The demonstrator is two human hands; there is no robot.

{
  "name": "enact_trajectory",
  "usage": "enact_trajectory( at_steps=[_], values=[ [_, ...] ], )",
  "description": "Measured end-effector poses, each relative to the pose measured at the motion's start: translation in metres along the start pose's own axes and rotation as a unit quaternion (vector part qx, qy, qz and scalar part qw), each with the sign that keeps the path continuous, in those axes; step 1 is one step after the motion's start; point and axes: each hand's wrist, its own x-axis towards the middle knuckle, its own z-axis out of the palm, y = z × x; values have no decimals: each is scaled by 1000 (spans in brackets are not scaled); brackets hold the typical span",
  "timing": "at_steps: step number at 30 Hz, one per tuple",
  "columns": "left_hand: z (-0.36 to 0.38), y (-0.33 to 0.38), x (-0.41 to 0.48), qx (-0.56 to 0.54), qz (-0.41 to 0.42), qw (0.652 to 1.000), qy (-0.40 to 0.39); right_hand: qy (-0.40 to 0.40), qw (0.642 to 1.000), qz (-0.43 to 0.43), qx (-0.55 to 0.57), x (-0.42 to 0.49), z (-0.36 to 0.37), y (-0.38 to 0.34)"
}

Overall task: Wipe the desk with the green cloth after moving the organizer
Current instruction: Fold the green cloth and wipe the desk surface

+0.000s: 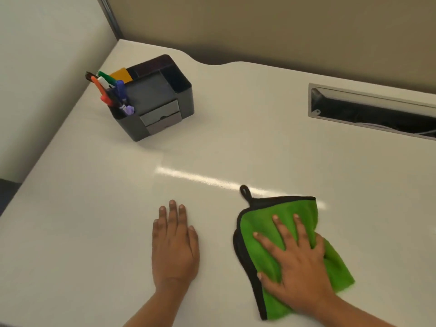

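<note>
Hands lie flat on the white desk (99, 208), both near its front edge. The right hand (298, 267) is open, fingers spread, palm pressed down on the green cloth (262, 228), not gripping it. The cloth is folded, with a black border along its left and far sides and a small black loop (245, 191) sticking out from its far left corner onto the bare desk. Its right part bunches up a little beside the hand.

The left hand (174, 241) is open too, fingers together and straight, palm down on the bare desk just left of the cloth, not touching it and holding nothing.

The organizer (162, 100) stands well apart from both hands, near the desk's back left corner, close to the left edge. It is black, with a small grey drawer at its front and several markers (111, 93) of different colours upright in its left compartment; something orange shows behind them.

A long cable slot (368, 109) is set into the desk near the back right edge.
</note>
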Motion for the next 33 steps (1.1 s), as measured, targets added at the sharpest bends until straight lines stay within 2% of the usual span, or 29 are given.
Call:
enact_trajectory(
  at_steps=[3,5,7,10,12,15,18,21,23,24,26,29,31,33],
  values=[
    [1,-1,0,-2,4,1000,-4,-3,998,-64,1,9,-4,15],
    [1,-1,-1,-5,7,1000,-6,-7,997,-71,4,33,-15,28],
    [0,-1,-1,-6,8,1000,-6,-1,1000,-31,-1,69,-26,36],
    [0,-1,-1,-6,12,1000,-6,22,996,80,16,145,-45,23],
    [1,-2,0,-5,17,1000,-5,20,994,103,31,188,-51,-4],
    [0,-3,0,-2,23,1000,-6,19,999,22,21,206,-51,-53],
    [-2,-2,0,-1,26,1000,-9,44,994,-95,9,170,-38,-77],
    [-3,-3,0,0,25,1000,-10,46,979,-199,4,131,-26,-42],
    [-3,-3,0,-4,25,1000,-13,37,972,-234,-12,129,-30,1],
    [-2,-4,0,-5,26,1000,-12,31,974,-222,-20,136,-34,17],
    [-1,-3,0,-4,29,1000,-9,24,990,-137,-20,162,-43,30],
    [0,-3,1,-3,29,1000,-11,52,999,12,10,216,-54,1],
    [0,-3,0,0,27,1000,-15,48,998,35,23,248,-59,-36],
    [-1,-2,1,1,27,1000,-16,42,999,-10,11,265,-60,-77]
  ],
)
